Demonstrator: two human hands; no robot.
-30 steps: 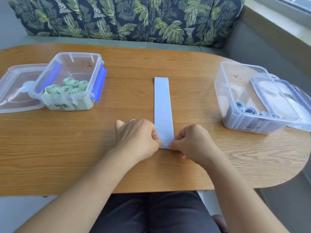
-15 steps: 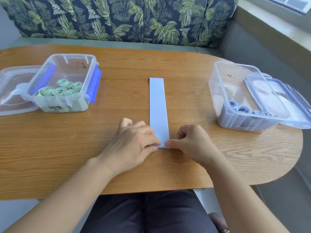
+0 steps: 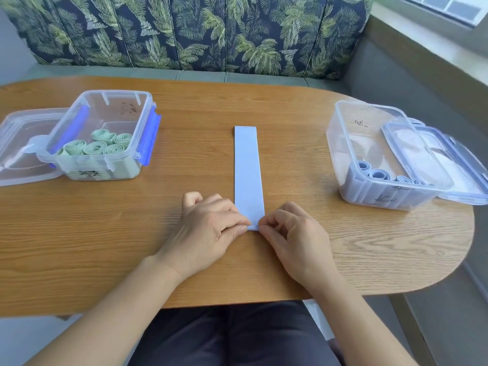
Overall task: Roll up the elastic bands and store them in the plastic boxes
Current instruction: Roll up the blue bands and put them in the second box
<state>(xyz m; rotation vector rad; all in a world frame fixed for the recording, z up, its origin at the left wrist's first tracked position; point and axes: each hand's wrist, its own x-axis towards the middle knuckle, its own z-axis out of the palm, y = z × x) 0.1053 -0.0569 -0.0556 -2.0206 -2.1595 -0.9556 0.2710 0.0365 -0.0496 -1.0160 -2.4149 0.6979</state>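
Bearing blue band (image 3: 247,167) — table (image 3: 79,233), leafy sofa (image 3: 184,35)

Nothing is reading as legible text. At 10 o'clock on the table (image 3: 290,159), the left plastic box (image 3: 116,93) is carrying a dark scribble (image 3: 129,108) on its far wall and a small dark mark (image 3: 89,174) on its near wall. At 2 o'clock, the right plastic box (image 3: 336,143) is bearing a thin scribble (image 3: 360,123) and dark strokes (image 3: 385,198), all staying too blurred for reading.

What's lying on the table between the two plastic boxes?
In the head view, one flat blue band, its near end pinched by the left hand and right hand.
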